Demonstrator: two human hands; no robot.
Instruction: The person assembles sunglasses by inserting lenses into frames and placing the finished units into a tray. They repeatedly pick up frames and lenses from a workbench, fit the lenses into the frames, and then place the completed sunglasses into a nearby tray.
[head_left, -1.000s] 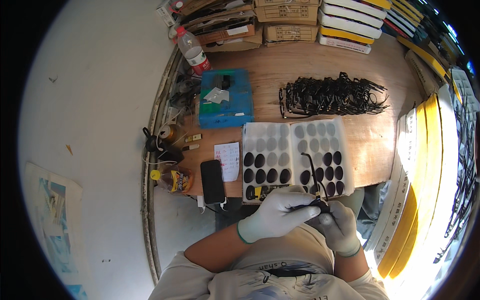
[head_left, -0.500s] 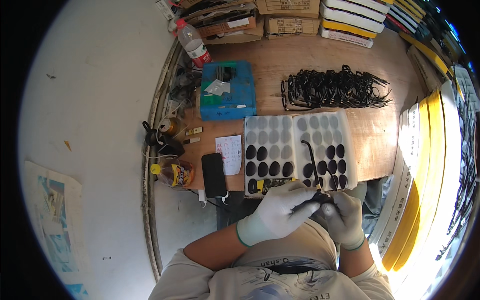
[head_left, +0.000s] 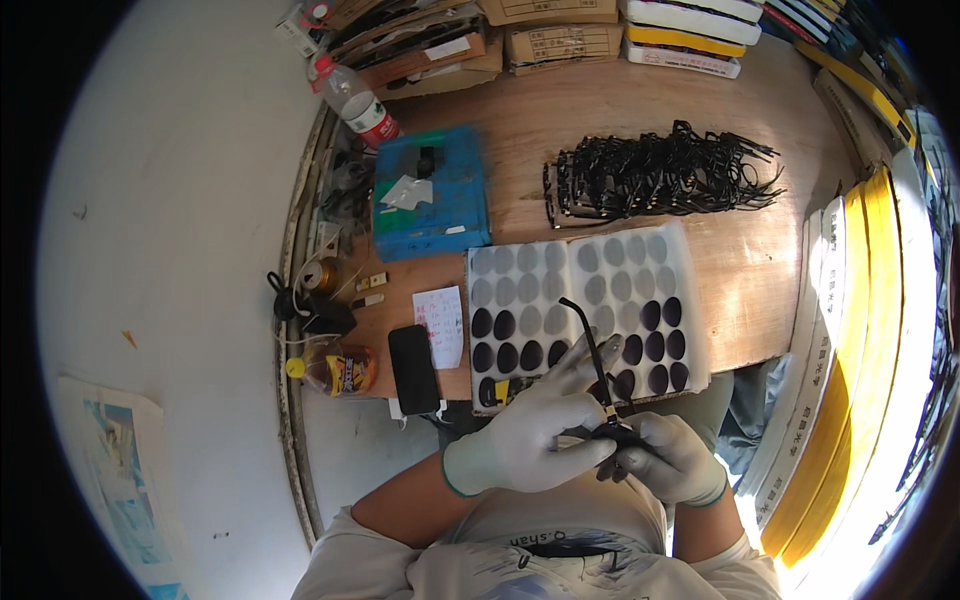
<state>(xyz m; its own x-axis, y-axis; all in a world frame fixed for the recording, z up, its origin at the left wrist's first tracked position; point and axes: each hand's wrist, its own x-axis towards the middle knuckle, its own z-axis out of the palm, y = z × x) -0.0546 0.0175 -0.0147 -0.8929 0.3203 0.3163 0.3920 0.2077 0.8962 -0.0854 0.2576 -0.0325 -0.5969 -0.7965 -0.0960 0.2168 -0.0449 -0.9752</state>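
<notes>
Just in front of my body, both gloved hands hold a pair of dark glasses [head_left: 589,340] with one thin black temple pointing away from me. My left hand [head_left: 535,430] grips the front of the frame between thumb and fingers, with some fingers stretched out over the lens sheets. My right hand [head_left: 675,462] is closed on the other side of the frame. The gloves partly hide the lenses of the glasses. Just beyond lie two pale lens sheets [head_left: 586,268] with rows of round pockets; dark lenses [head_left: 655,346] fill the nearer rows.
A long heap of black glasses frames [head_left: 660,175] lies farther back. To the left are a blue box [head_left: 432,200], a phone [head_left: 413,370], a written paper [head_left: 438,325] and bottles [head_left: 350,370]. Cardboard boxes [head_left: 563,45] line the back; yellow and white boxes [head_left: 845,370] stand at right.
My hands and the glasses have shifted slightly left and closer to my body. Some left fingers have stretched forward over the lens sheets. The whole view has also shifted a little.
</notes>
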